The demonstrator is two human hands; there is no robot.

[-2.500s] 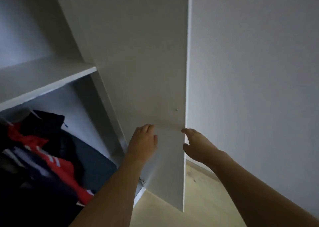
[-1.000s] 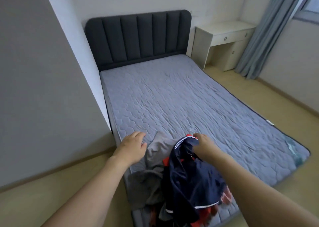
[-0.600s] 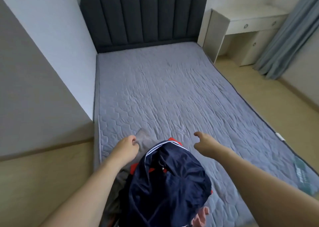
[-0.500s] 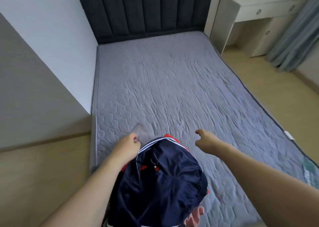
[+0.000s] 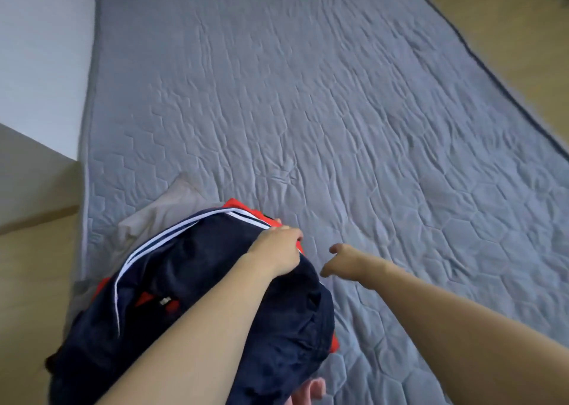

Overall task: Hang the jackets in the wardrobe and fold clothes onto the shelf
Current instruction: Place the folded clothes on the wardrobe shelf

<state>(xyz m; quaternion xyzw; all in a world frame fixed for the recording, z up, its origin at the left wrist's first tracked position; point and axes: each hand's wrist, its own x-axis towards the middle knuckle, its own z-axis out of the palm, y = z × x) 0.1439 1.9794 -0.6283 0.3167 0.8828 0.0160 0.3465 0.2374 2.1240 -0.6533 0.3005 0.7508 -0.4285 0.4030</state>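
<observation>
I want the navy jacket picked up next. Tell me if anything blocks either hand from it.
Nothing visible does. The left hand already grips the navy jacket at its top edge; the right hand hovers beside it over bare mattress.

At lower left we see the navy white-striped jacket on the grey quilted mattress, overlapping the pale grey garment behind it.
</observation>
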